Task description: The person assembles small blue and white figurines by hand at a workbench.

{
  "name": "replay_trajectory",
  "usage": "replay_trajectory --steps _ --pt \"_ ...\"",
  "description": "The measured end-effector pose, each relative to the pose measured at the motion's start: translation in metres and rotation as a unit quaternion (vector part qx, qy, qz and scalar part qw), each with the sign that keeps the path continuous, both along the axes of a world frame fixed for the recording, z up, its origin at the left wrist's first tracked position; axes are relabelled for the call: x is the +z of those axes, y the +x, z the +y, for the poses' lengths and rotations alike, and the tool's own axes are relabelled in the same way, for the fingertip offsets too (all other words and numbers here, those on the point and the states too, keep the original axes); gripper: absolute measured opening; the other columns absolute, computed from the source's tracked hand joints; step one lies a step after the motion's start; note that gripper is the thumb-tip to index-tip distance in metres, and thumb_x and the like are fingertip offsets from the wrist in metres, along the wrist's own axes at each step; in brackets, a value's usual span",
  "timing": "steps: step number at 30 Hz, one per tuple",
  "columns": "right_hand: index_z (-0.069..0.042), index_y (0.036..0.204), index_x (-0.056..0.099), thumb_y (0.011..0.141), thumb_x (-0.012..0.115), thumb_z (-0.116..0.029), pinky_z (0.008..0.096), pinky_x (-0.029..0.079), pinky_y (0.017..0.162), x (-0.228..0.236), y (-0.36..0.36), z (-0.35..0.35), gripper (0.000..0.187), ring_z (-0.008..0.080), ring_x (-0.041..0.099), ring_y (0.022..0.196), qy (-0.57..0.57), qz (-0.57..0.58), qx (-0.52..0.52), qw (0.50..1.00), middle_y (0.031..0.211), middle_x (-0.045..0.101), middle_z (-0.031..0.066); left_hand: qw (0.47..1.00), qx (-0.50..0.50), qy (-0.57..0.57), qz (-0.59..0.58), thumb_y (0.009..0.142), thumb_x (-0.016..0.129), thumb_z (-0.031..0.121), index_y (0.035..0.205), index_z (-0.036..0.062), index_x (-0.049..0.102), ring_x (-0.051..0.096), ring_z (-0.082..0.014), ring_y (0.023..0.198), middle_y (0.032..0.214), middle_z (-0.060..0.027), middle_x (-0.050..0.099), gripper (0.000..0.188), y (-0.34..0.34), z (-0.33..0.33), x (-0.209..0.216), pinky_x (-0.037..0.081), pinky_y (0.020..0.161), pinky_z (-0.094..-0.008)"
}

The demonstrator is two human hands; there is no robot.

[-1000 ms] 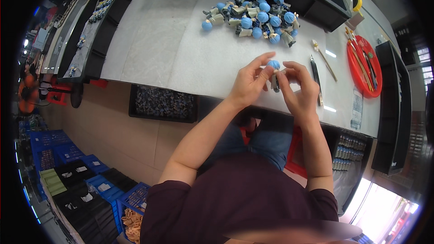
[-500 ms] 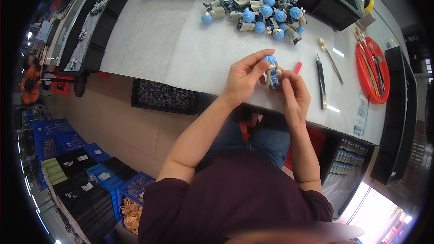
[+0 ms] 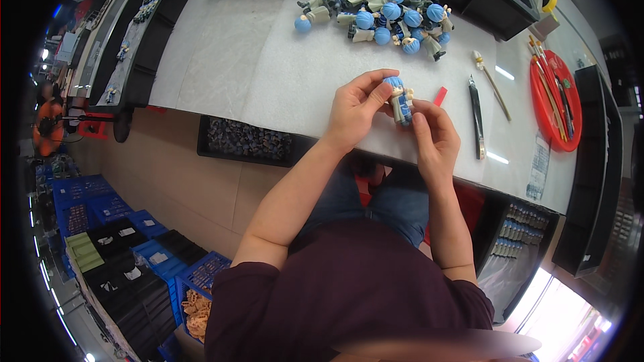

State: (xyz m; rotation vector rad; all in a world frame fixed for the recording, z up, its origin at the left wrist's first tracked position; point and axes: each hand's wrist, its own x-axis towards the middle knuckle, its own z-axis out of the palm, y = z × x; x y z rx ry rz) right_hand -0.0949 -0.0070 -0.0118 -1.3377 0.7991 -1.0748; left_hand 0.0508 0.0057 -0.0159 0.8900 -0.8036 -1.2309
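A small figurine [image 3: 401, 106] with light blue hair and a blue and pale outfit is held over the near part of the table. My left hand [image 3: 355, 110] pinches it by the head and upper side, thumb in front. My right hand [image 3: 436, 135] is at its lower right side, with thumb and fingertips closed against it. Farther back lies a loose pile of similar blue-haired figurines [image 3: 391, 11]. A small red strip [image 3: 440, 96] rests just right of my hands, and beyond it are a black-handled craft knife [image 3: 476, 117] and a thin brush [image 3: 495, 87].
On the right stands a red oval tray [image 3: 569, 139] with several paintbrushes. Black bins [image 3: 496, 13] line the back and a long black tray [image 3: 151, 47] the left. Below the table edge is a black crate of small dark parts [image 3: 248, 144]. Blue crates [image 3: 151, 255] stand lower left.
Both hands have shifted slightly left with the figurine, which is now tilted a little more. The pile and tools lie as before, with the view moved slightly.
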Motion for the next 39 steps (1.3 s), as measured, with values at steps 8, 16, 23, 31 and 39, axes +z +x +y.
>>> replay_trajectory --steps 8,16,23,31,39 --pt "0.004 0.109 0.048 0.086 0.052 -0.006 0.0263 0.047 0.075 0.005 -0.002 0.001 0.025 0.0152 0.056 0.088 0.057 -0.055 0.015 0.997 0.100 0.054 0.0110 1.000 0.003 0.017 0.015 0.088 0.051 0.015 0.110 0.0000 0.053 0.059 -0.0128 0.082 0.093 -0.0068 0.060 0.027 0.001 0.001 0.002 0.052 0.067 -0.0262" --pt "0.002 0.113 0.044 0.081 0.059 -0.003 0.0245 0.046 0.077 0.000 -0.001 0.001 0.036 0.0139 0.053 0.092 -0.006 -0.019 0.009 1.000 0.103 0.051 0.0100 0.999 -0.003 0.023 0.032 0.088 0.051 0.014 0.111 0.0004 0.052 0.060 -0.0139 0.083 0.093 -0.0073 0.060 0.027 0.002 0.001 0.001 0.053 0.067 -0.0272" --pt "0.001 0.113 0.044 0.080 0.061 -0.001 0.0229 0.046 0.076 0.002 0.001 0.001 0.038 0.0123 0.053 0.090 0.028 -0.026 0.013 0.999 0.102 0.051 0.0097 1.000 -0.004 0.007 0.030 0.089 0.049 0.016 0.112 0.0007 0.052 0.059 -0.0151 0.086 0.103 -0.0112 0.059 0.028 0.002 0.001 0.003 0.051 0.073 -0.0277" --pt "0.001 0.116 0.041 0.076 0.061 0.005 0.0239 0.047 0.077 -0.004 0.002 0.002 0.044 0.0143 0.052 0.095 -0.075 -0.012 -0.048 0.996 0.107 0.049 0.0102 0.997 -0.017 -0.026 -0.065 0.084 0.056 0.008 0.109 0.0003 0.056 0.056 -0.0125 0.092 0.105 -0.0112 0.059 0.026 0.003 0.000 -0.002 0.047 0.078 -0.0246" --pt "-0.001 0.118 0.040 0.079 0.059 0.002 0.0261 0.047 0.080 -0.002 -0.002 -0.001 0.043 0.0152 0.052 0.095 -0.012 -0.049 -0.028 0.998 0.108 0.048 0.0112 0.999 -0.004 -0.043 -0.008 0.081 0.051 -0.005 0.117 -0.0018 0.048 0.053 -0.0176 0.102 0.112 -0.0140 0.056 0.037 0.002 0.001 0.002 0.044 0.087 -0.0297"
